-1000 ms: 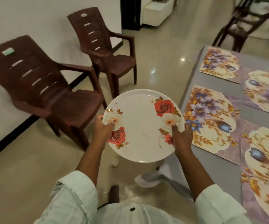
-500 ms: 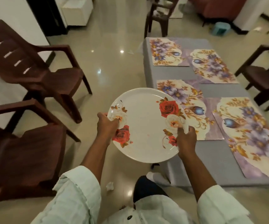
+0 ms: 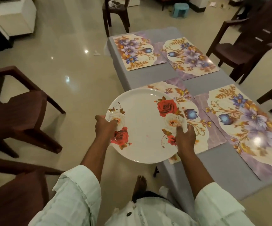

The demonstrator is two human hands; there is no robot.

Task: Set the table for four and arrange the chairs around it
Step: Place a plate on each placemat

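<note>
Brown chairs (image 3: 16,111) at far L, on floor, apart from table. L hand (image 3: 105,126) grips plate (image 3: 144,126) at L rim, thumb on top. Plate w/ rose print held level, overlapping table's near-L corner and near-L placemat (image 3: 195,128). R hand (image 3: 185,138) grips R rim. Grey table (image 3: 200,175) carries 4 floral placemats.

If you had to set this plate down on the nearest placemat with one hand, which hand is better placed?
Probably the right hand: it grips the plate on the rim over the nearest placemat, while the left hand holds the rim out over the floor.
</note>
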